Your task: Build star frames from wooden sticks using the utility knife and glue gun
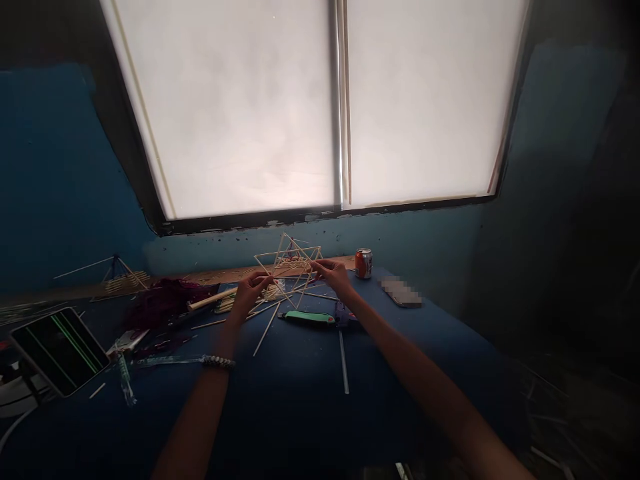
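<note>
A star-shaped frame of thin pale sticks (287, 252) is held up above the blue table, between my hands. My left hand (254, 288) pinches its left side with fingers closed. On its right side, the closed fingers of my right hand (333, 273) grip the sticks near a corner. Below the frame lies a green utility knife (309, 318), and beside it a purple glue gun (344, 313) with a clear glue stick (344, 363) pointing toward me. Loose sticks (267, 329) lie just right of my left hand.
A drink can (363, 263) and a blurred flat object (401, 292) are at the right. Dark purple material (167, 301), a small stick structure (120, 275) and a propped phone (60, 351) are at the left. The window wall (240, 247) borders the table's back.
</note>
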The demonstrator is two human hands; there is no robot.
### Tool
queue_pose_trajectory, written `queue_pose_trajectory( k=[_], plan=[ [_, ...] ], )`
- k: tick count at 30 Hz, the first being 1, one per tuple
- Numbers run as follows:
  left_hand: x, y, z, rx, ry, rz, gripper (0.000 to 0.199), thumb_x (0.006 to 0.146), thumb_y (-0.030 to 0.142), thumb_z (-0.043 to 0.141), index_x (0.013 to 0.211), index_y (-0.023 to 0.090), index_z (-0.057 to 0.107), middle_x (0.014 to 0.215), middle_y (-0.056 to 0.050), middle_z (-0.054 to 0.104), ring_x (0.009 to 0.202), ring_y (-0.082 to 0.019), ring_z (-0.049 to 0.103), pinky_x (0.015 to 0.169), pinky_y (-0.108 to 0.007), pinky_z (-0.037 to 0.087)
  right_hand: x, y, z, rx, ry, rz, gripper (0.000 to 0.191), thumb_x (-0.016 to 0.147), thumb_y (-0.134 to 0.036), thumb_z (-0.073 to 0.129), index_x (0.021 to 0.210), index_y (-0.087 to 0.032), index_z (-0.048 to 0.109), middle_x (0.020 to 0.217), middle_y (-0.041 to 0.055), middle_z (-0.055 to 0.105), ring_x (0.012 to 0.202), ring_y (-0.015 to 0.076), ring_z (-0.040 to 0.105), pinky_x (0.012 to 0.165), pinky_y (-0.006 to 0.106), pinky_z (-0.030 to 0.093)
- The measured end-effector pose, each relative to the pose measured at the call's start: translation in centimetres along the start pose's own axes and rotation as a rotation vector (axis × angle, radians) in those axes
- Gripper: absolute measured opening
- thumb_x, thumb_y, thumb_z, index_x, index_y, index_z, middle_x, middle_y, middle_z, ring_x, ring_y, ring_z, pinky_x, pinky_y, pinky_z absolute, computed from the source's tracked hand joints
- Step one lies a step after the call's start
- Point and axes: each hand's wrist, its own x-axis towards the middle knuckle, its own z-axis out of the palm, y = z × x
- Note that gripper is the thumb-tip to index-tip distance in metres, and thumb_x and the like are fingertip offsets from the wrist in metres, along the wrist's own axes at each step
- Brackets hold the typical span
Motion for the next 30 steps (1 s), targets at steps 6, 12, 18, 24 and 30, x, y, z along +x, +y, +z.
queue_pose_trajectory(
  k=[6, 12, 18, 24, 30],
  plan=[
    [-0.1, 0.1, 0.0, 0.014, -0.009, 0.005, 0.052, 0.075, 0.064, 0.073, 0.099, 0.018, 0.072, 0.093, -0.011, 0.077, 0.087, -0.025, 0.070, 0.057, -0.028, 0.050, -0.5, -0.9, 0.1, -0.019, -0.027, 0.011, 0.040, 0.077, -0.056, 0.075, 0.088, -0.018, 0.079, 0.088, 0.0088, 0.077, 0.068, 0.0180, 0.068, 0.065, 0.031, 0.056],
    [0.2, -0.2, 0.0, 0.029, 0.001, -0.002, 0.053, 0.073, 0.067, 0.073, 0.096, 0.019, 0.073, 0.093, -0.012, 0.077, 0.087, -0.025, 0.070, 0.055, -0.027, 0.050, -0.6, -1.3, 0.1, -0.044, -0.029, 0.013, 0.037, 0.077, -0.055, 0.076, 0.084, -0.018, 0.078, 0.088, 0.0095, 0.077, 0.070, 0.0198, 0.070, 0.066, 0.033, 0.057],
    [0.1, -0.1, 0.0, 0.052, 0.011, 0.035, 0.054, 0.075, 0.068, 0.071, 0.096, 0.019, 0.073, 0.089, -0.011, 0.077, 0.072, -0.020, 0.065, 0.053, -0.027, 0.045, -0.7, -1.0, 0.2, -0.038, -0.034, 0.036, 0.039, 0.076, -0.057, 0.076, 0.086, -0.019, 0.075, 0.090, 0.0083, 0.078, 0.068, 0.0181, 0.068, 0.066, 0.032, 0.057],
    [0.0, 0.1, 0.1, 0.042, 0.003, 0.027, 0.057, 0.073, 0.071, 0.070, 0.094, 0.018, 0.072, 0.091, -0.012, 0.077, 0.075, -0.021, 0.065, 0.054, -0.027, 0.045, -0.8, -1.1, 0.2, -0.036, -0.021, 0.069, 0.039, 0.072, -0.058, 0.078, 0.082, -0.020, 0.074, 0.087, 0.0072, 0.078, 0.065, 0.0160, 0.065, 0.062, 0.029, 0.054],
    [0.0, -0.1, 0.0, 0.061, -0.003, 0.021, 0.059, 0.074, 0.071, 0.069, 0.097, 0.018, 0.071, 0.093, -0.013, 0.078, 0.081, -0.024, 0.068, 0.054, -0.027, 0.044, -1.0, -1.5, 0.3, -0.034, -0.023, 0.053, 0.040, 0.072, -0.057, 0.078, 0.082, -0.019, 0.074, 0.085, 0.0076, 0.077, 0.066, 0.0165, 0.064, 0.064, 0.030, 0.054]
  ],
)
